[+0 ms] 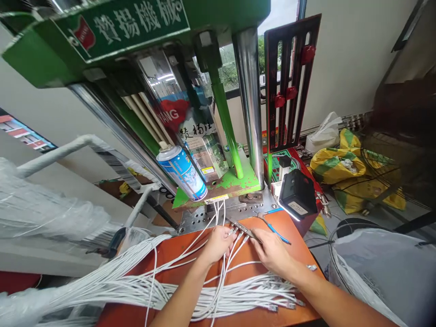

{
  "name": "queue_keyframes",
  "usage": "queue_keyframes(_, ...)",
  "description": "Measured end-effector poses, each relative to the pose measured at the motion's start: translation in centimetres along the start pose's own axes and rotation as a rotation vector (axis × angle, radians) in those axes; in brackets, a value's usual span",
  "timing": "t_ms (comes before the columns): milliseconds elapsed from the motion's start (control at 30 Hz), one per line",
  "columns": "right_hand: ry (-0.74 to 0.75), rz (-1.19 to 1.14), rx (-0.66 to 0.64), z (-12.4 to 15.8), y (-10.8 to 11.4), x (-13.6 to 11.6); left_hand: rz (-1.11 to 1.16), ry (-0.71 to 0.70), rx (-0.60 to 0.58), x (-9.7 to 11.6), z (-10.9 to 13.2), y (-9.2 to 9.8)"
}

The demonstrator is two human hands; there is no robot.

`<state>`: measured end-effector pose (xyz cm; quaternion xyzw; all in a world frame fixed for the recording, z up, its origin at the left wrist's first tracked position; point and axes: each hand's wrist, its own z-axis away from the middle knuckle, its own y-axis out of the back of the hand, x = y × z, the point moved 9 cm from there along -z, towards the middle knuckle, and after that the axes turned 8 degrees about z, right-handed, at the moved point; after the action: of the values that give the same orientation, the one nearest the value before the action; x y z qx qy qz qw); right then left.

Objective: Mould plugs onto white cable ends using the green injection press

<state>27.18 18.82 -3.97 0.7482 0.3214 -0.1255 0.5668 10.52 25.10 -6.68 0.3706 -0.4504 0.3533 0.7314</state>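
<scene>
My left hand [220,244] is closed in a pinch on a white network cable [232,243] close to its plug, at a narrow metal bar. My right hand [274,250] grips the right end of that metal bar [243,228]. Several clear plugs with white cables sit along the bar, between my two hands. Under my wrists, a thick spread of white network cables [238,290] lies across the brown table [286,222]. Blue-handled pliers [275,230] lie just beyond my right hand. My fingertips partly hide the plugs.
A green press [250,181] with chrome columns stands directly ahead; cables run out of its mould. On its ledge leans a blue spray can [182,172]. A black lamp [298,195] is to the right of it. Plastic-wrapped cable bundles [44,200] fill the left; a plastic-lined bin [381,268] stands right.
</scene>
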Motion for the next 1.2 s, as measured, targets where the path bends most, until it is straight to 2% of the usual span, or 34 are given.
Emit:
queue_keyframes(233,0.062,-0.109,-0.068,0.1,-0.5,0.2,-0.009,-0.009,0.066,-0.1,-0.4,-0.3)
queue_keyframes(367,0.040,-0.089,-0.129,0.0,-0.9,0.7,0.035,0.025,0.040,-0.4,-0.3,0.0)
queue_keyframes(433,-0.003,-0.058,-0.104,0.1,-0.9,1.2,0.054,0.043,0.062,-0.7,0.0,0.8)
queue_keyframes(533,-0.042,-0.058,-0.071,0.1,-0.9,1.7,0.052,0.030,0.191,-0.8,0.7,2.6)
queue_keyframes(600,-0.043,-0.061,-0.086,0.1,-1.0,1.8,0.049,0.021,0.246,-0.8,1.1,3.2)
queue_keyframes(833,-0.037,-0.088,-0.137,0.0,-1.0,1.1,0.052,0.122,0.206,-1.5,0.6,2.0)
queue_keyframes(1033,-0.014,-0.136,-0.168,-0.1,-0.6,0.0,0.061,0.100,0.255,-1.5,0.2,2.4)
queue_keyframes(1200,0.032,-0.093,-0.163,-0.1,0.0,-0.8,0.054,0.098,0.226,-1.5,0.5,2.6)
